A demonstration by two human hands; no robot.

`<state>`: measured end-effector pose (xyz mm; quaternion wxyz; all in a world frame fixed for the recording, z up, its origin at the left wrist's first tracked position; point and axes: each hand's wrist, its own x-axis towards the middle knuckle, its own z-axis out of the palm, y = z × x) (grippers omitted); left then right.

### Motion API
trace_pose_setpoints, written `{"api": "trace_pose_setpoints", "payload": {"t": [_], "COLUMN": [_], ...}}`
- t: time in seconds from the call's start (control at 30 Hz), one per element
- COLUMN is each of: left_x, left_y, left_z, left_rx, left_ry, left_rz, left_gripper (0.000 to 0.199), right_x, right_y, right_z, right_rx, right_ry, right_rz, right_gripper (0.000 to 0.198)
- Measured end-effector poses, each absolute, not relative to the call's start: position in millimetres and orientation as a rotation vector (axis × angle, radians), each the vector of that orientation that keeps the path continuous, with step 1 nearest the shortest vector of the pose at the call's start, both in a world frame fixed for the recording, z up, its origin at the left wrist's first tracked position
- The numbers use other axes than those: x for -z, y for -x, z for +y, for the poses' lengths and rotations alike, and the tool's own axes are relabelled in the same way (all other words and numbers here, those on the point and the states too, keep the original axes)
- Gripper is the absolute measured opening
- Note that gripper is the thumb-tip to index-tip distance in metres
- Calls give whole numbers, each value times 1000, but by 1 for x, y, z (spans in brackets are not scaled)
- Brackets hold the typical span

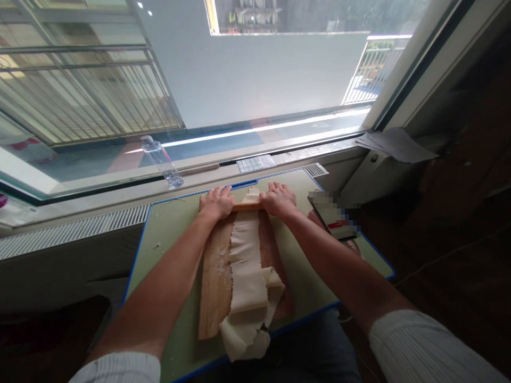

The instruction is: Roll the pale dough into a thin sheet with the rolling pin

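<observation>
A long strip of dough (248, 255) with ragged edges lies lengthwise on a wooden board (215, 287). Its near end is folded and crumpled and hangs past the board's front edge. Across the far part of the strip rests a wooden rolling pin (246, 206). My left hand (216, 202) is closed round the pin's left end, and my right hand (278, 199) grips the right end. A short tongue of dough shows beyond the pin. Both arms reach straight forward.
The board lies on a green folding table (167, 234) with a blue rim. A tablet-like device (333, 215), partly blurred, lies at the right. On the windowsill stand a clear plastic bottle (163, 162) and a pale keypad-like sheet (255, 163). Papers (393, 144) lie farther right.
</observation>
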<state>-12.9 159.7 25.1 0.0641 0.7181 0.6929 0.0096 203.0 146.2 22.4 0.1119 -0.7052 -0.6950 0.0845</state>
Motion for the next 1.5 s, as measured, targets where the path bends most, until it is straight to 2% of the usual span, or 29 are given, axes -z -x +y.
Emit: {"api": "trace_pose_setpoints", "payload": {"t": [0.17, 0.3, 0.73, 1.0, 1.23, 1.4, 1.5], "left_x": [-26, -29, -23, -23, -20, -19, -20], "left_y": [14, 12, 11, 11, 14, 13, 9], "left_z": [111, 78, 164, 117, 65, 68, 88], "left_rx": [-65, -24, 12, -39, -116, -64, -41], "left_ry": [-2277, -2279, -2228, -2292, -2475, -2444, -2365], "left_rz": [2093, 2061, 2048, 2059, 2005, 2013, 2037], "left_gripper": [65, 66, 70, 65, 65, 72, 70], "right_x": [-21, -17, -22, -18, -18, -20, -21], "right_y": [-200, -199, -200, -199, -200, -200, -199], "right_z": [94, 65, 142, 98, 51, 56, 76], "right_rx": [-57, -39, -188, -13, -44, -61, -95], "right_ry": [2041, 2015, 2087, 2027, 1996, 2002, 2052], "right_rz": [-2078, -2126, -2101, -2110, -2152, -2163, -2135], "right_gripper": [56, 59, 74, 63, 59, 55, 60]}}
